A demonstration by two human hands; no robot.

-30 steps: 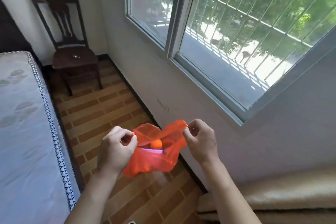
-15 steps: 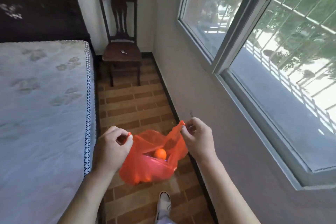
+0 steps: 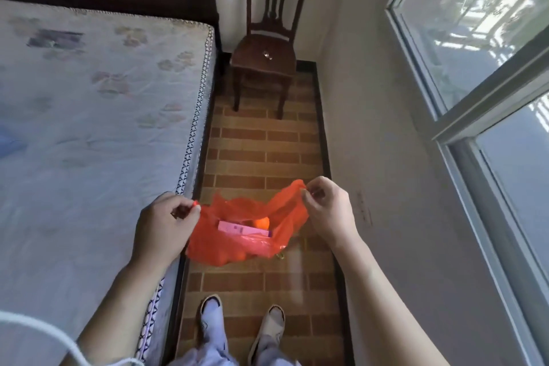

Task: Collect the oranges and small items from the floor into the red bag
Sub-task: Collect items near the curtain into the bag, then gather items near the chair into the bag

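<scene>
Left hand (image 3: 162, 229) and right hand (image 3: 328, 212) pinch the red bag (image 3: 237, 244) mouth at nine and three o'clock (orange (image 3: 261, 221), pink box (image 3: 242, 229) inside).

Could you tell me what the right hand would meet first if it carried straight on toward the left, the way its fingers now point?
Probably the red bag itself: the right hand already pinches its rim, and the open mouth, with a pink box and an orange inside, lies next in that line. Depth is uncertain.
</scene>
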